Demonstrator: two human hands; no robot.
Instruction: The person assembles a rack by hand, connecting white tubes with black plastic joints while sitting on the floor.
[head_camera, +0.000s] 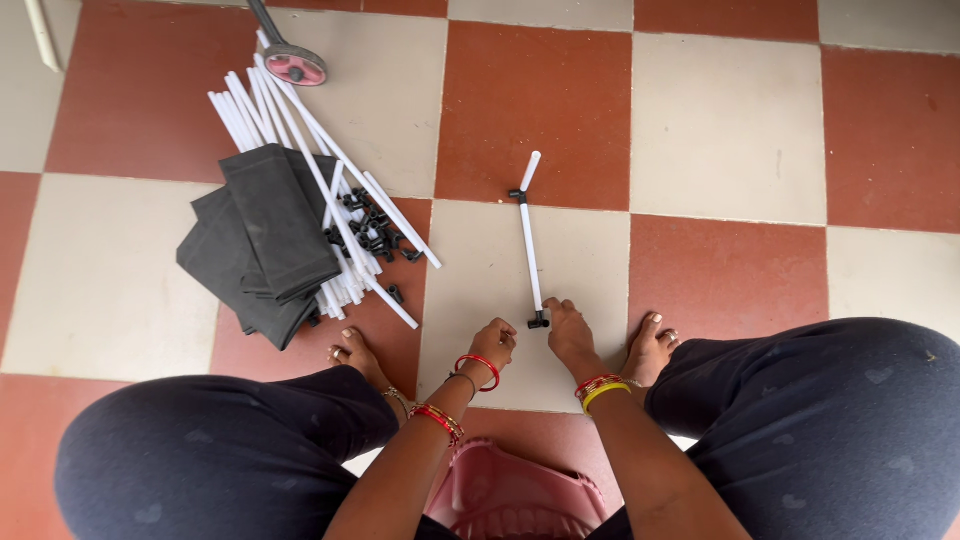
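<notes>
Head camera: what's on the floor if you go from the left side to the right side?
Folded dark grey fabric → little black connectors → left hand → white tube with black connectors → right hand.

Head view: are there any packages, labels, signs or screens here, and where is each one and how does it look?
None is in view: no package, label, sign or screen.
Only loose parts lie on the red and cream tiled floor: white plastic tubes, small black connectors and folded dark grey fabric.
</notes>
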